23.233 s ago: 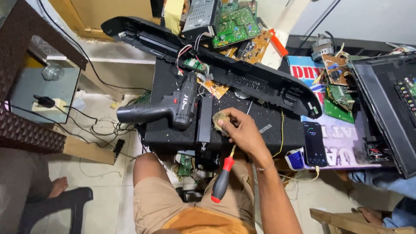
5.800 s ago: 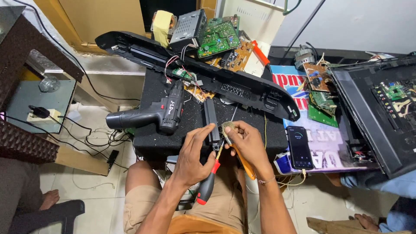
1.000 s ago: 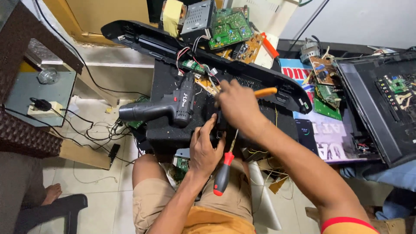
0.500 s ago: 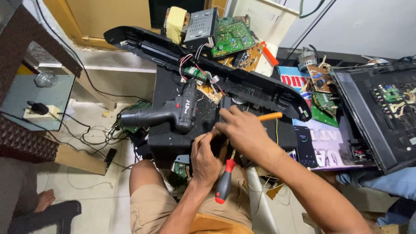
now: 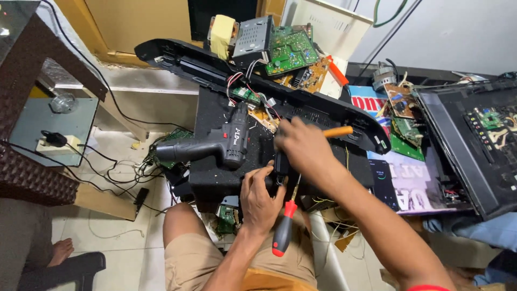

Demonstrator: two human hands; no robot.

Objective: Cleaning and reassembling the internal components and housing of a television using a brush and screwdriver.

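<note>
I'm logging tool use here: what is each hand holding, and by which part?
The right hand grips an orange-handled tool by its handle. The left hand rests on the black unit's front edge.

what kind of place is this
Probably a small electronics repair workshop: green circuit boards are piled on the bench, a cordless drill lies on an opened black casing, and the right hand holds an orange-handled tool.

Small repair workshop for electronics. Green circuit boards [image 5: 291, 51] piled at back. Black cordless drill [image 5: 215, 146] on black bench [image 5: 215, 180]. Red-handled screwdriver [image 5: 283, 231] near bench edge. Opened black TV back [image 5: 474, 145] at right. Loose wires [image 5: 124, 172] on tiled floor [image 5: 107, 231].
</note>
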